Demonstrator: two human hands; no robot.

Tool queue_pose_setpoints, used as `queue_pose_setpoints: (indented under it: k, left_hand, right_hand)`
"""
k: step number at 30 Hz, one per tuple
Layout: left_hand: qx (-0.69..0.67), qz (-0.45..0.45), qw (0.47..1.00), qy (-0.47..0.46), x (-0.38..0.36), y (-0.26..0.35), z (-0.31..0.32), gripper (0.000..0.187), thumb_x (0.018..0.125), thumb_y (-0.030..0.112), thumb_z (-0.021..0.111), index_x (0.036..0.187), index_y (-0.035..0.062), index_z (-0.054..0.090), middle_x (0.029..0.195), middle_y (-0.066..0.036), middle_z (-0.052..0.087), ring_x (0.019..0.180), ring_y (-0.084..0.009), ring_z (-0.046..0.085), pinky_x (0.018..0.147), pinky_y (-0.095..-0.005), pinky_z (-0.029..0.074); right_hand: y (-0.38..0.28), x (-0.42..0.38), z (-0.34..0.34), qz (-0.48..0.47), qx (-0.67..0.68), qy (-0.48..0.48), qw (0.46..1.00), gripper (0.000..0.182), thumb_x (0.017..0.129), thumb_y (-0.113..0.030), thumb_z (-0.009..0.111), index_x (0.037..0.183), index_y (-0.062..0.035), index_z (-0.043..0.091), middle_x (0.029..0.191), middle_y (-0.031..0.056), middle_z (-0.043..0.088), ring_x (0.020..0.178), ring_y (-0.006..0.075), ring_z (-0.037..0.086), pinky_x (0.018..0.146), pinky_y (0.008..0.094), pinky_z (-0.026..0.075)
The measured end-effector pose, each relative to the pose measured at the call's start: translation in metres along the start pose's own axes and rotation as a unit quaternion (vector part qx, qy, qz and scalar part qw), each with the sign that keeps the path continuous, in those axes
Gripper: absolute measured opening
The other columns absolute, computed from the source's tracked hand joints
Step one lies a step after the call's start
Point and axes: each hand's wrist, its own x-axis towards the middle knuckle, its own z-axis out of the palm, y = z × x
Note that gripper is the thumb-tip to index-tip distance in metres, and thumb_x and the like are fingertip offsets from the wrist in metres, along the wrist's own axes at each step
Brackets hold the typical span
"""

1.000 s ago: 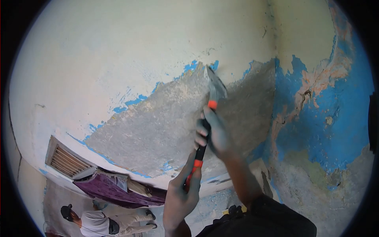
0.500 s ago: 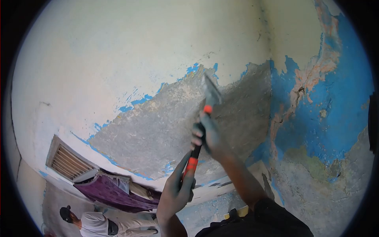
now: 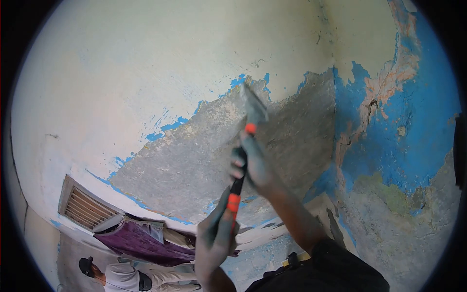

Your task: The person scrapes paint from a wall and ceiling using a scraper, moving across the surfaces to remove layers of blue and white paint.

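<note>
Both my hands are wrapped round the black-and-red handle of a paint scraper [image 3: 253, 103]. My right hand [image 3: 255, 163] grips it high, just under the upper red band. Lower down, my left hand [image 3: 217, 233] is closed round the handle's red-banded end. The scraper's wide metal blade points up at the wall, at the ragged upper edge of a bare grey patch [image 3: 189, 160]. Blue flakes and cream paint [image 3: 121, 63] border that edge. Slight blur softens the blade and fingers.
A slatted vent [image 3: 90, 204] is at the lower left, with a purple cloth [image 3: 141, 242] hanging beside it. Below stands another person [image 3: 121, 276] in a light shirt and dark cap. Right of the corner, the blue wall [image 3: 418, 121] is cracked and peeling.
The scraper and both hands have shifted slightly to the left, and the blade has moved a little up along the patch's edge. The view has also moved slightly.
</note>
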Motion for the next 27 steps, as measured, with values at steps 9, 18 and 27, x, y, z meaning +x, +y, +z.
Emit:
queue_pose_setpoints:
  k: [9,18,27]
  left_hand:
    - [-0.037,0.0,0.999,-0.03,0.01,0.002,0.013,0.053,0.096,0.028,0.047,0.139,-0.0029,0.042,0.059,0.002,0.043,0.043,-0.0033,0.034,0.038,-0.0196,0.026]
    - [0.011,0.003,1.0,-0.021,0.004,0.007,0.016,0.048,0.098,0.022,0.045,0.139,-0.0027,0.042,0.058,0.003,0.041,0.045,-0.0025,0.033,0.041,-0.0191,0.024]
    - [0.011,-0.017,1.0,-0.017,0.006,-0.003,0.023,0.047,0.098,0.023,0.046,0.139,0.001,0.043,0.057,0.005,0.04,0.045,-0.0027,0.033,0.041,-0.0199,0.026]
  right_hand:
    - [-0.019,0.0,-0.002,-0.006,0.014,0.005,1.0,0.026,0.1,-0.039,0.044,0.091,-0.0148,0.04,0.065,-0.0008,0.038,0.053,0.0133,0.043,0.056,0.0332,0.044]
    - [-0.03,-0.008,-0.002,0.016,0.036,-0.015,0.999,0.029,0.098,-0.043,0.046,0.093,-0.0155,0.038,0.062,-0.001,0.038,0.053,0.0136,0.045,0.055,0.0353,0.044]
    - [-0.018,-0.007,-0.013,-0.002,0.023,0.034,0.999,0.029,0.099,-0.043,0.045,0.089,-0.0159,0.043,0.063,-0.0038,0.037,0.047,0.0101,0.038,0.051,0.031,0.041]
